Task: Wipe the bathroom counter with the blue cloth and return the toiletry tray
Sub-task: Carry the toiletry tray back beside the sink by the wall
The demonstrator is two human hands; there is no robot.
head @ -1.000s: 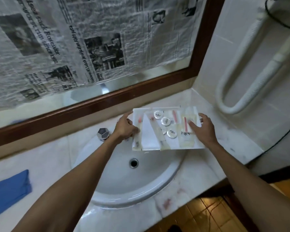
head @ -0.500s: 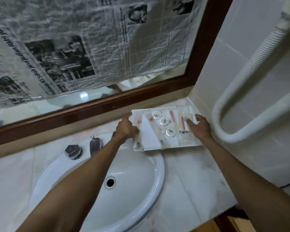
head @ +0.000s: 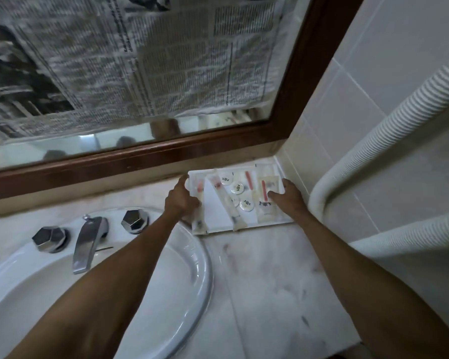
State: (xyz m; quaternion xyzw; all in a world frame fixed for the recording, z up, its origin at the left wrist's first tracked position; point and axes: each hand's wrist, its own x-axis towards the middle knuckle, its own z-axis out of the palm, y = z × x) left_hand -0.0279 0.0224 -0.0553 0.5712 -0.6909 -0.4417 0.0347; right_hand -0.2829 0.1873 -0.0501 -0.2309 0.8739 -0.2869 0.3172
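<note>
The white toiletry tray (head: 246, 228) sat on the marble counter (head: 270, 286) in the back right corner, its far edge just beside the ledge under the mirror and its right edge close to the tiled side wall (head: 373, 81). Whether it rested fully flat on the stone could not be told.

The left hand (head: 182, 202) gripped the tray's left edge, its fingers curled around the rim and the thumb stretched up toward the far left corner. The right hand (head: 287, 196) held the right edge, fingers bent over the rim and lying on the tray's inside among the sachets. Both hands were closed on the tray.

Inside the tray lay several round white capped items (head: 237, 188) near the middle, clear sachets with red strips (head: 264, 189) toward the right, and a folded white packet (head: 217, 211) toward the left.

To the left of the tray, the white basin (head: 192, 268) was sunk in the counter, its rim passing just under the left wrist. A chrome spout (head: 84, 242) stood at the basin's back between two faceted chrome tap handles (head: 134, 221). Newspaper (head: 140, 55) covered most of the wood-framed mirror (head: 296, 81). A ribbed white hose (head: 389, 130) looped down the side wall at right.
</note>
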